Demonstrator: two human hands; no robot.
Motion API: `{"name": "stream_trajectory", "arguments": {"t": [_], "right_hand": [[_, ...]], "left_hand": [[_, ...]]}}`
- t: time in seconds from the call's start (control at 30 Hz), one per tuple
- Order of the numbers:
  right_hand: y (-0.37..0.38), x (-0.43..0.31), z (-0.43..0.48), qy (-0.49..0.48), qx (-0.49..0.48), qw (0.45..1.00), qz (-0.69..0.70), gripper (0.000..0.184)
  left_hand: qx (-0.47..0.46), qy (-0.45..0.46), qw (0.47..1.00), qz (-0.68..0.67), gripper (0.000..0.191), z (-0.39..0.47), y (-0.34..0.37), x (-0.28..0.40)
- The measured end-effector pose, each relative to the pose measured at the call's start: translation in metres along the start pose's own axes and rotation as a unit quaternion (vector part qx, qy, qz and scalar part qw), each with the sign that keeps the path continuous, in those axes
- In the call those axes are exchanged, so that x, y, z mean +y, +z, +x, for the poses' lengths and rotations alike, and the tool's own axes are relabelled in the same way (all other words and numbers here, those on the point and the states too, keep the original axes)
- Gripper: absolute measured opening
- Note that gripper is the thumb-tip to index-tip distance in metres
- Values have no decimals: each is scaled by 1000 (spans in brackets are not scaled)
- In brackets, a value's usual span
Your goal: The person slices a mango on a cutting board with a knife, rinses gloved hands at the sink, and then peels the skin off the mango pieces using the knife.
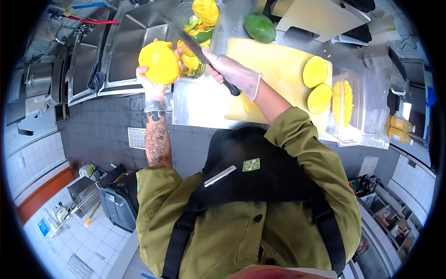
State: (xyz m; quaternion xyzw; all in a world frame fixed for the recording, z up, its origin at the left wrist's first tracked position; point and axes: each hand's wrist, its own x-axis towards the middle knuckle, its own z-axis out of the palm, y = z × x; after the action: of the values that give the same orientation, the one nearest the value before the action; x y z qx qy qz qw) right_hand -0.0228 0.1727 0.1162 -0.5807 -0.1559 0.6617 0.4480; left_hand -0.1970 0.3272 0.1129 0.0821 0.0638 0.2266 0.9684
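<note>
My left hand (155,85), in a clear glove, holds a peeled yellow mango (159,62) near the sink's edge. The black handle of a long kitchen knife (195,47) is in my gloved right hand (226,69); its blade points up and left over a clear bin of fruit peels (191,61). Below and right of the blade lies a pale cutting board (271,73). Two cut yellow mango pieces (315,72) rest at the board's right side. A whole green mango (260,27) sits beyond the board's far edge. Diced yellow fruit (342,103) fills part of a clear container at the right.
Steel sink basins (134,42) adjoin the counter at the left. A metal appliance (320,17) stands at the back right. Several plastic containers (376,101) and yellow bottles (400,129) are at the far right. A grey lidded bin (118,209) stands behind at the left.
</note>
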Motion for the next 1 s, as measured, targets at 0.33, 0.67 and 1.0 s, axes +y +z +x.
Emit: {"name": "stream_trajectory", "arguments": {"t": [0.33, 0.67, 1.0], "right_hand": [[-11, 6, -20, -62, 44, 997, 0, 68], [-38, 75, -150, -206, 255, 905, -270, 52], [-41, 120, -210, -209, 474, 818, -250, 49]], "left_hand": [[40, 3, 995, 87, 74, -12, 10, -2], [29, -136, 989, -53, 57, 35, 45, -114], [-5, -126, 975, -182, 51, 71, 77, -259]]}}
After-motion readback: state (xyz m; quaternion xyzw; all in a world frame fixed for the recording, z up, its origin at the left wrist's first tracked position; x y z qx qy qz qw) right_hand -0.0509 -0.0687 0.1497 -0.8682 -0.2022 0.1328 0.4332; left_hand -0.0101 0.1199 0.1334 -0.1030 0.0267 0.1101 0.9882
